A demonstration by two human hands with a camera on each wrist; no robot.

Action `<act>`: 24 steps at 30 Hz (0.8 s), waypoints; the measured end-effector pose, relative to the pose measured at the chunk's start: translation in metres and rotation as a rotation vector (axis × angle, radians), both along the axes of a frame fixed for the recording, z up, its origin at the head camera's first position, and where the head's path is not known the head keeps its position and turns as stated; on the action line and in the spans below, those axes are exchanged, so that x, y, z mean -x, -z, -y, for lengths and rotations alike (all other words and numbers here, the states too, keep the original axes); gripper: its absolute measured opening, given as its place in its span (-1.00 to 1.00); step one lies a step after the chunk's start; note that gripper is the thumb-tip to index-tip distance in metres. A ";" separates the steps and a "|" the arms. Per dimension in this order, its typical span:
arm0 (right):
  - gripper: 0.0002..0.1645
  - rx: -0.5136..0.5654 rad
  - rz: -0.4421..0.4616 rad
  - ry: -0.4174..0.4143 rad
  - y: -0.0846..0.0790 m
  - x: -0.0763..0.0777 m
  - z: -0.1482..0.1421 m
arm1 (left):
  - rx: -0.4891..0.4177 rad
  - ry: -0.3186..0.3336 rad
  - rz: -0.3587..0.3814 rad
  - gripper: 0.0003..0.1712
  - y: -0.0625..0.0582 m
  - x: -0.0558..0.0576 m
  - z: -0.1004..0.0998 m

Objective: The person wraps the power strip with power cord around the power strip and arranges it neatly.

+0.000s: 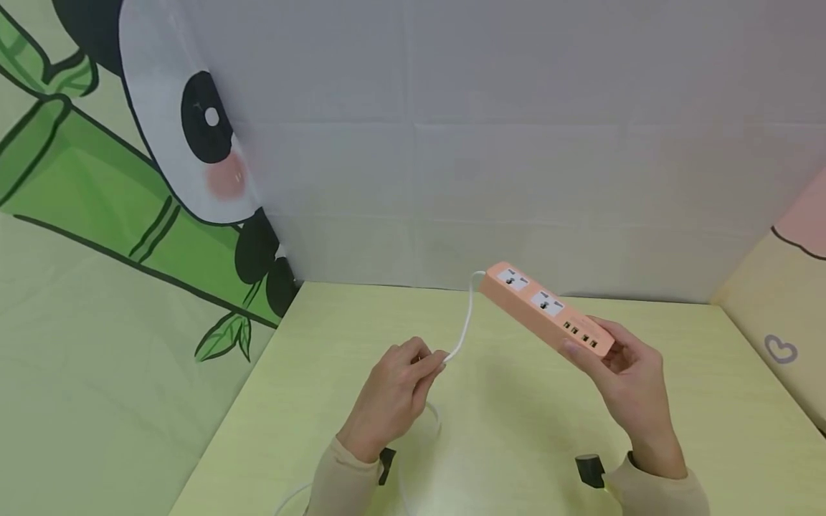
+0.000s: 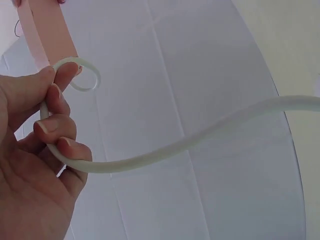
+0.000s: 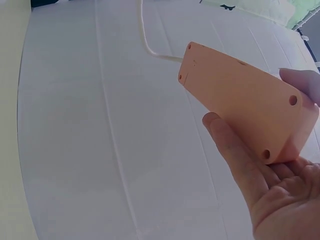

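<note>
An orange power strip [image 1: 548, 308] is held up above the table, tilted, its sockets and several USB ports facing up in the head view. My right hand [image 1: 635, 380] grips its near right end between thumb and fingers. The right wrist view shows the strip's plain underside [image 3: 240, 100] with screw holes. From the far end a white cord [image 1: 467, 315] runs to my left hand [image 1: 393, 394], which pinches it. In the left wrist view, fingers curl round the cord [image 2: 135, 162], and a small loop stands beyond them near the strip's end.
The pale yellow table [image 1: 516, 430] lies under both hands, with more white cord [image 1: 293, 498] hanging near the left sleeve. A white sheet [image 1: 484, 143] stands behind it. Printed cloth panels flank it, a panda and bamboo [image 1: 161, 193] at the left.
</note>
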State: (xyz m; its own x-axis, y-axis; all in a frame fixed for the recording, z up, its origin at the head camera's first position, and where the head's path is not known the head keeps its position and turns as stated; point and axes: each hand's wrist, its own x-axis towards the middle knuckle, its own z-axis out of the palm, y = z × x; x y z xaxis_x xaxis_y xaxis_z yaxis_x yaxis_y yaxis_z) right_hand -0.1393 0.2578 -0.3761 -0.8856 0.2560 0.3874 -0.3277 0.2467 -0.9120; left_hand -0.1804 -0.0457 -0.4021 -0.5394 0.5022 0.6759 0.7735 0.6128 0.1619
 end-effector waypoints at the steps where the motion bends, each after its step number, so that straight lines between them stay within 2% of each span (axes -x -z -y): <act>1: -0.54 -0.009 -0.001 0.002 0.000 0.000 0.000 | -0.002 0.003 0.003 -0.88 -0.001 -0.001 0.000; 6: -0.52 -0.067 -0.013 0.008 0.000 0.001 0.000 | -0.009 0.019 0.028 -0.88 -0.008 -0.005 -0.001; 9: -0.52 -0.084 -0.023 0.004 0.001 0.001 0.001 | -0.030 0.037 0.009 -0.88 -0.012 -0.006 -0.001; 15: -0.51 -0.084 -0.021 0.005 0.004 0.006 0.001 | -0.124 0.102 -0.089 -0.86 -0.017 0.004 -0.005; 24: -0.50 -0.102 -0.019 0.032 0.006 0.008 -0.001 | -0.193 0.151 -0.117 -0.82 -0.021 0.014 -0.012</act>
